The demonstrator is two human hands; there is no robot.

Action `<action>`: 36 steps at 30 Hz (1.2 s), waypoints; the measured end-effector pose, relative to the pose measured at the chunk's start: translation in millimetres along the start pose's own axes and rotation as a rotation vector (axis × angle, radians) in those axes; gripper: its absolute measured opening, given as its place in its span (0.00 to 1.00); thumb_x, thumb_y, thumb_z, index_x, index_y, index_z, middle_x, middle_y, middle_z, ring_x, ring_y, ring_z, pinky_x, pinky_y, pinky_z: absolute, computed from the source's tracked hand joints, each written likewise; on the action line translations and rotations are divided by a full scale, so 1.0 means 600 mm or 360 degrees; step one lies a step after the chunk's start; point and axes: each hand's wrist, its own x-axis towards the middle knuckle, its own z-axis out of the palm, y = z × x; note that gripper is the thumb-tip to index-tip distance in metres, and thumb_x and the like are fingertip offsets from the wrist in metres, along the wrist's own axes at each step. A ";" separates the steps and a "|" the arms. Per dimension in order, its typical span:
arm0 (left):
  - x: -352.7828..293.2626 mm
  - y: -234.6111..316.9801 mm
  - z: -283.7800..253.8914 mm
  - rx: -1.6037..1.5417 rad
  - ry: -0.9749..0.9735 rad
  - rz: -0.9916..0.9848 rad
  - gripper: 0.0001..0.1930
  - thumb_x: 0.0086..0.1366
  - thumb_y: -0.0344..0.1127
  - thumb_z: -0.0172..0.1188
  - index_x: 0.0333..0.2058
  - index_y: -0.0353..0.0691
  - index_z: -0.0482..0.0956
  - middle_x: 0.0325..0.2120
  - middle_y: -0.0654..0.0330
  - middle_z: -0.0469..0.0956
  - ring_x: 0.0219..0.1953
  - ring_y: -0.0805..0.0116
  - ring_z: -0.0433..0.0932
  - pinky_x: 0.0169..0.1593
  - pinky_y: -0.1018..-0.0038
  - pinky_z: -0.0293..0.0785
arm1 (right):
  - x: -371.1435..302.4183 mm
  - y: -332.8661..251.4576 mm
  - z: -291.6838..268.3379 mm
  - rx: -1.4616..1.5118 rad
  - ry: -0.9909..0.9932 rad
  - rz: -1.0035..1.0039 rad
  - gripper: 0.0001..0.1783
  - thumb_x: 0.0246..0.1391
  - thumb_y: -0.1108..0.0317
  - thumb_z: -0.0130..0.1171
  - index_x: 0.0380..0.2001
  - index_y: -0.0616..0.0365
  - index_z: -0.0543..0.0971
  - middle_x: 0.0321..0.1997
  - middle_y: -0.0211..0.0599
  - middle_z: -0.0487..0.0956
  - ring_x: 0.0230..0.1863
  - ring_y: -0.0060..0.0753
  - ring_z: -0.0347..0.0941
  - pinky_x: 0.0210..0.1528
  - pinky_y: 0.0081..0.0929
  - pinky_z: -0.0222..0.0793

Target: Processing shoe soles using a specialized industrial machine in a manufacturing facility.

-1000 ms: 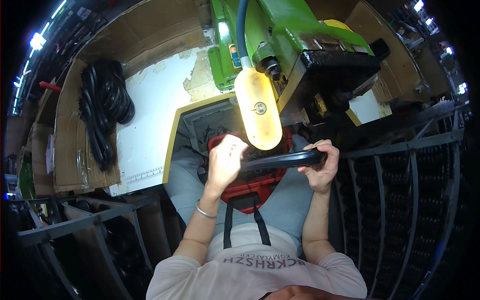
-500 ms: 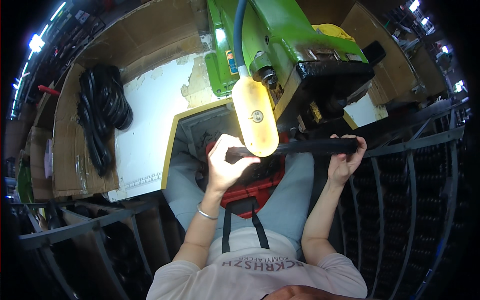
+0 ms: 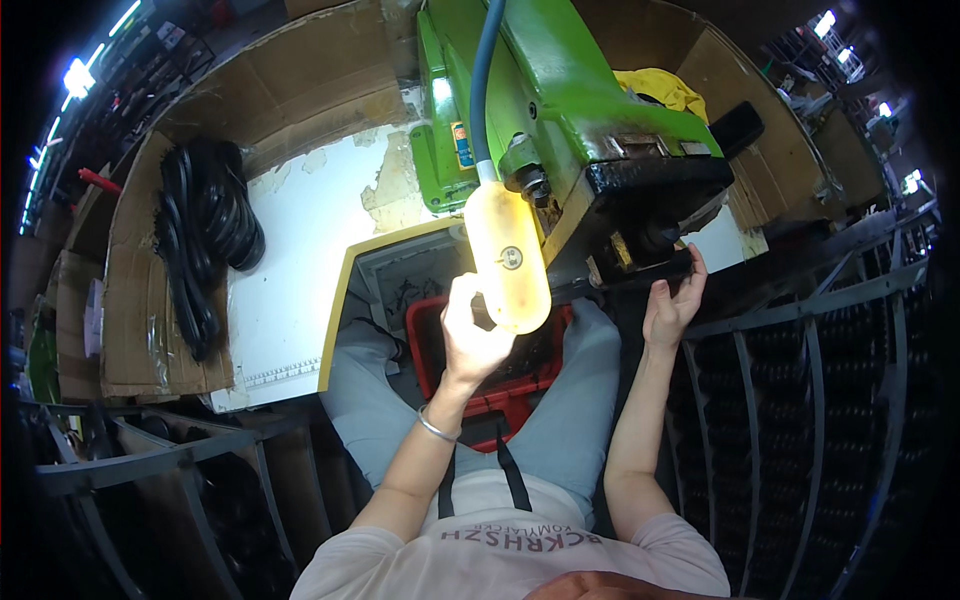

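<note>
A long flat black piece, seen nearly edge-on, lies under the black head of a green machine. My right hand pinches its right end beside the head, fingertips up. Close behind the glowing yellow lamp, my left hand is curled at the piece's left end. The lamp covers its fingertips and that part of the piece. Dark shadow under the head hides where the piece meets the machine.
A red bin sits between my knees. On the white tabletop, inside a cardboard surround, lie bundled black strips. Yellow cloth is behind the machine. Metal racks with dark items flank me.
Both hands have moved the black piece up and away from me, under the machine head. My left hand has shifted right behind the lamp. The red bin shows more now.
</note>
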 end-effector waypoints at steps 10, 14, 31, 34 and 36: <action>-0.006 -0.011 -0.109 -0.0270 -0.0047 -0.0264 0.18 0.41 0.16 0.70 0.31 0.33 0.73 0.30 0.62 0.71 0.32 0.75 0.72 0.38 0.79 0.71 | -0.051 0.000 0.073 -0.0161 -0.0046 0.0007 0.46 0.42 0.73 0.73 0.62 0.68 0.58 0.64 0.50 0.64 0.64 0.41 0.62 0.63 0.34 0.62; -0.015 -0.033 -0.169 -0.0245 -0.0017 -0.0168 0.18 0.42 0.17 0.69 0.32 0.34 0.73 0.30 0.60 0.71 0.33 0.73 0.73 0.39 0.78 0.71 | -0.080 0.009 0.114 -0.0130 -0.0117 -0.0024 0.45 0.42 0.77 0.72 0.61 0.72 0.59 0.62 0.51 0.67 0.57 0.37 0.69 0.58 0.31 0.68; -0.002 0.004 -0.088 0.0917 -0.0343 0.0343 0.18 0.46 0.36 0.72 0.34 0.37 0.77 0.28 0.54 0.76 0.34 0.54 0.76 0.40 0.64 0.71 | -0.108 0.020 0.189 -0.0968 -0.0314 -0.0766 0.39 0.31 0.68 0.78 0.49 0.71 0.73 0.45 0.51 0.79 0.41 0.46 0.78 0.43 0.32 0.76; 0.005 -0.003 -0.055 0.0748 -0.0250 0.0352 0.14 0.42 0.28 0.68 0.30 0.39 0.76 0.24 0.57 0.75 0.28 0.57 0.74 0.34 0.65 0.68 | -0.109 0.020 0.187 -0.0926 -0.0304 -0.0741 0.37 0.31 0.68 0.78 0.47 0.70 0.74 0.43 0.49 0.79 0.40 0.44 0.78 0.42 0.32 0.76; 0.003 -0.012 -0.051 0.0699 -0.0239 0.0351 0.13 0.42 0.27 0.67 0.29 0.39 0.76 0.24 0.57 0.74 0.27 0.57 0.73 0.33 0.65 0.68 | -0.116 0.026 0.176 -0.0884 -0.0278 -0.0702 0.36 0.31 0.69 0.78 0.47 0.69 0.75 0.42 0.48 0.79 0.41 0.43 0.78 0.42 0.31 0.75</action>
